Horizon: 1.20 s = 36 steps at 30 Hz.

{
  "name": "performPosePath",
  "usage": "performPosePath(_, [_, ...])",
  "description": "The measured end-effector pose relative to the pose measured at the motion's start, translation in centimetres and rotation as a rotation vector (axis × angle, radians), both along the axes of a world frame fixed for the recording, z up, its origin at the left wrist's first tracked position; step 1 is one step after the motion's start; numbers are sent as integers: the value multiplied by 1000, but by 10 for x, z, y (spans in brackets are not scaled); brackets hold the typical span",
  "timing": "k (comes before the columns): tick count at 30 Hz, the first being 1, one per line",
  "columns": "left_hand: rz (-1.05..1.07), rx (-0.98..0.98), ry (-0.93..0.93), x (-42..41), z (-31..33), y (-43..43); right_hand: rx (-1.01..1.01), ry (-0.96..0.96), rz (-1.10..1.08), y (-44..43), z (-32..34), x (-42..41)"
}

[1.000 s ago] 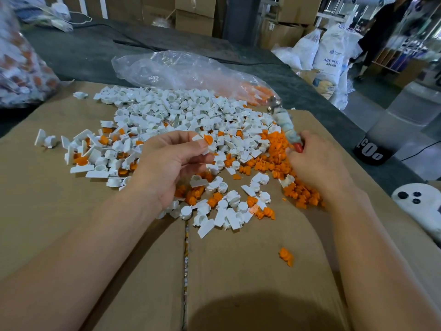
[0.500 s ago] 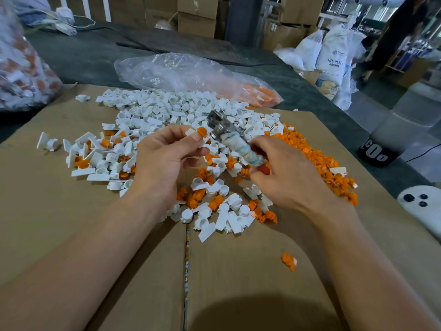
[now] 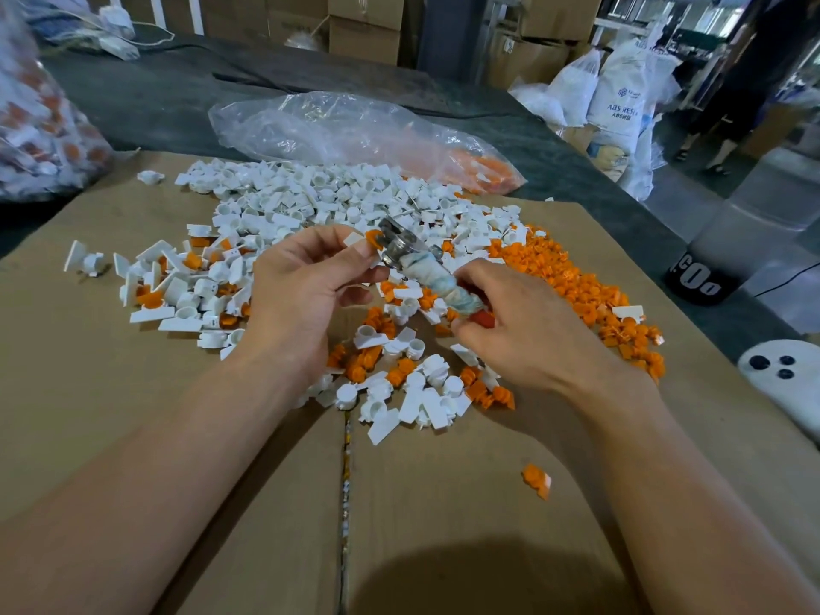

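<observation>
Head view, looking down on flattened cardboard [image 3: 133, 392] laid over a grey desk [image 3: 177, 95], with a seam down the middle. Lower half of the frame bare between the forearms. Far cardboard edge running from middle left towards upper right, right edge slanting down to the lower right corner.

At upper left, a full bag [image 3: 40, 139] of clear plastic, packed with white and orange pieces, resting on the desk by the cardboard's corner. At upper centre, a slack bag [image 3: 337, 126], also clear, just beyond the far edge, with orange pieces gathered in its right end.

Across the middle, a loose heap of white caps [image 3: 310, 197]. To its right, a strip of orange plugs [image 3: 568, 277] reaching close to the right edge.

Centre frame: left grip [image 3: 301, 295] pinching a small white-and-orange piece [image 3: 370, 239] between thumb and forefinger. Right grip [image 3: 528, 335] curled round the cloth-wrapped handle of a metal-headed tool [image 3: 426, 273], metal head against that piece, both held above the heaps.

At lower right, one stray plug [image 3: 537, 479], orange, alone on bare cardboard.
</observation>
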<state>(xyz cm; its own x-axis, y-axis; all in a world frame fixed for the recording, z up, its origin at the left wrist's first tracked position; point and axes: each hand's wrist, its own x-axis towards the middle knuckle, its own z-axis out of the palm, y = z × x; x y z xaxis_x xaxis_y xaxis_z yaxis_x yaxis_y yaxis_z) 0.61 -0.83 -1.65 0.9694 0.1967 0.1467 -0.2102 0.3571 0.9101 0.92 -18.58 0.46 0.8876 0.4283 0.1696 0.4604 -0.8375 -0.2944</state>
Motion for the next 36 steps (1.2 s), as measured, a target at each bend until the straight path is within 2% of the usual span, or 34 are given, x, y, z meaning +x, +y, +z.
performPosePath(11, [-21,8,2,1,-1,1,111,111,-1,5,1,-6])
performPosePath(36, [11,-39,105,0,-1,3,-1,5,-53,18,-8,-5])
